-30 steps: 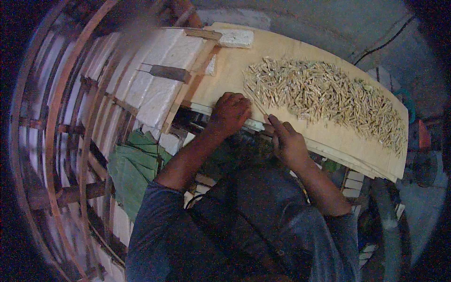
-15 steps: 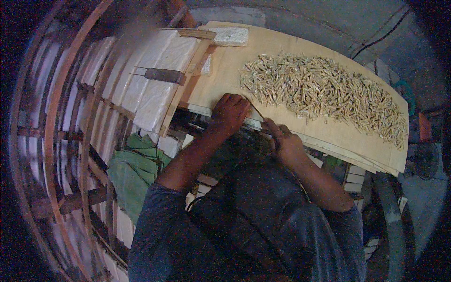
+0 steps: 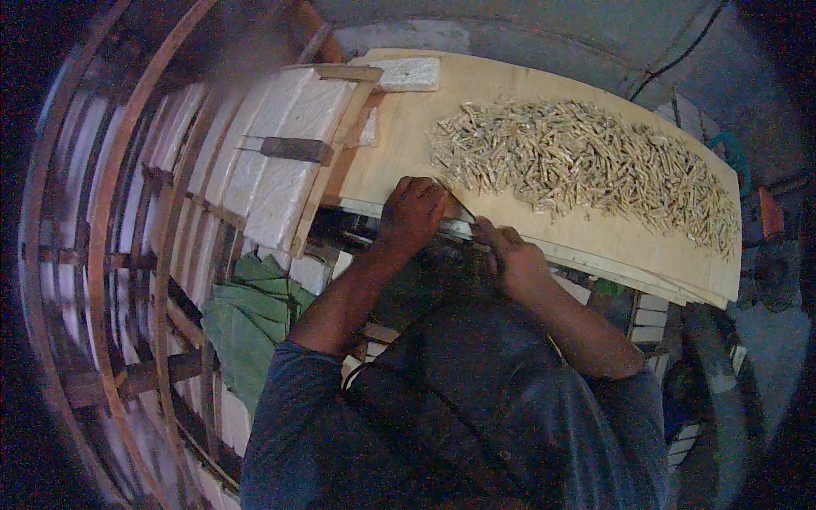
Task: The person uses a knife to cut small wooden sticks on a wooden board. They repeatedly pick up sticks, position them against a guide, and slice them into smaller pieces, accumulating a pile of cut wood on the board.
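Pale wood board (image 3: 398,123) below, I see the tool (image 3: 461,204) over its near edge, gripped by the right hand (image 3: 515,257), long axis slanting away leftward, tip just beside the curled left hand (image 3: 414,212), whose hold I cannot tell. Sticks (image 3: 582,161) lie beyond, to the right.

Board (image 3: 391,136): pale wood, looked like ply, smooth and matt, grain faint. Sticks (image 3: 586,166) looked dry, woody and rough, mostly dull with a few pale glints. Blade (image 3: 460,205): thin, dark, perhaps metal; finish was too blurred to read. Blocks (image 3: 276,200) were white, crinkled on the surface, with a sheen like clear plastic film. Rack (image 3: 136,377) was brown wood, matt. Green sheets (image 3: 246,319) appeared matt and creased; cloth or leaf, could not tell. Sleeve (image 3: 297,408): soft dark cloth, matt.
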A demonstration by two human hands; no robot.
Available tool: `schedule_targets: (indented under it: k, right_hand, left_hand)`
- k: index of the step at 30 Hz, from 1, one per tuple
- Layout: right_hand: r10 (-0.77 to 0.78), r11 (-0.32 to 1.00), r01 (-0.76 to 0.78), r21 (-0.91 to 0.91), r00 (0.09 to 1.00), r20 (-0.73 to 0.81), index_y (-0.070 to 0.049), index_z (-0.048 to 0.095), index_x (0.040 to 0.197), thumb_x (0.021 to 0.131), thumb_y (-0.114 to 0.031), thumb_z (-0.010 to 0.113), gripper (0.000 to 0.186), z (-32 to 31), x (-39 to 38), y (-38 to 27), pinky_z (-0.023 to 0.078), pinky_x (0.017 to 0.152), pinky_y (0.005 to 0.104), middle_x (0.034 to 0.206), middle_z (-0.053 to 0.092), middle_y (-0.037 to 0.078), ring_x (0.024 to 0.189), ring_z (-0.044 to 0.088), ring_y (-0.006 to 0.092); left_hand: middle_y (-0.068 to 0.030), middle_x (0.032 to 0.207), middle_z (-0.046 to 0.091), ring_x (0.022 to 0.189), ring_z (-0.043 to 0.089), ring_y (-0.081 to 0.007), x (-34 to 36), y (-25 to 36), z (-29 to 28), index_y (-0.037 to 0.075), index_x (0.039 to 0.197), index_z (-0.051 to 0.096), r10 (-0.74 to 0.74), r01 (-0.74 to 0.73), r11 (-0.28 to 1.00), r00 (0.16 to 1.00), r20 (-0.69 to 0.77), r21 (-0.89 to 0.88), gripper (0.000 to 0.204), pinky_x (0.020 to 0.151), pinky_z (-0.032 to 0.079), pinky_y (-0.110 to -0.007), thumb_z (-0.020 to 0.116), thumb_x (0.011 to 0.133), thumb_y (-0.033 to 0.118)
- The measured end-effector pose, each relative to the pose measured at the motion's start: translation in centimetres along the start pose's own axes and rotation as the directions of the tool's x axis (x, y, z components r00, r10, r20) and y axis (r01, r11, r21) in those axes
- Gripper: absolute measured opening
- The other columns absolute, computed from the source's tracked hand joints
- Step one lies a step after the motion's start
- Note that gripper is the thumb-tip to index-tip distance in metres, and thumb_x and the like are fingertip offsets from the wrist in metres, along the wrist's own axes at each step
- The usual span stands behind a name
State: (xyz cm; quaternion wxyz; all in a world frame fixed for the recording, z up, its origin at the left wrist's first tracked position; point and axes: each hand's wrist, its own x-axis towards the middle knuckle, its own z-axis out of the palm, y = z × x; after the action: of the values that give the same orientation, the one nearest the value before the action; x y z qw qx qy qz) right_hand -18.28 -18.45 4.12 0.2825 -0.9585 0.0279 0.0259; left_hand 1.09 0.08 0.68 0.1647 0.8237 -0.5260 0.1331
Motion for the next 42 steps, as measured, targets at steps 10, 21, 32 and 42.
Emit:
schedule_targets:
  k: [10,21,32,42]
  right_hand:
    - [0.02,0.996,-0.016,-0.093,0.999,0.039,-0.013,0.04,0.158,0.098,-0.018,0.061,0.064,1.2,3.8,-0.8,0.06,0.071,0.0551,0.118,0.066,0.025,0.084,0.072,0.0464]
    - [-0.032,0.998,0.031,-0.048,0.999,-0.02,-0.012,0.04,0.158,0.096,-0.011,0.059,0.065,1.3,3.6,-0.8,0.061,0.073,0.0544,0.115,0.065,0.025,0.087,0.071,0.0464]
    - [-0.077,0.997,0.078,0.008,0.992,-0.104,-0.013,0.036,0.161,0.095,-0.011,0.06,0.07,0.0,1.0,-0.9,0.06,0.073,0.0555,0.116,0.064,0.025,0.084,0.071,0.0472]
    - [-0.013,1.0,0.014,0.024,0.999,-0.034,-0.013,0.037,0.16,0.095,-0.012,0.062,0.07,-0.3,-1.3,-1.0,0.06,0.073,0.0547,0.116,0.063,0.025,0.088,0.071,0.0462]
  left_hand:
    - [-0.0118,0.109,0.071,0.107,0.064,-0.0319,0.5,0.5,-0.8,0.006,0.105,0.071,-0.039,0.037,0.999,0.995,0.087,0.029,0.016,0.099,0.052,-0.046,0.07,0.092,0.015]
    - [-0.0129,0.111,0.07,0.108,0.064,-0.0338,0.4,0.8,-0.9,0.006,0.106,0.072,-0.142,0.143,0.99,0.981,0.135,-0.001,0.019,0.101,0.052,-0.045,0.072,0.091,0.018]
    - [-0.0128,0.109,0.07,0.106,0.064,-0.0342,-0.4,0.6,-0.5,0.006,0.105,0.072,-0.066,0.065,0.998,0.997,0.047,0.024,0.02,0.098,0.053,-0.046,0.073,0.088,0.016]
    - [-0.0123,0.108,0.07,0.108,0.064,-0.0323,-1.0,-0.4,-0.1,0.007,0.105,0.071,0.069,-0.069,0.997,0.998,-0.013,0.022,0.021,0.099,0.051,-0.046,0.073,0.087,0.016]
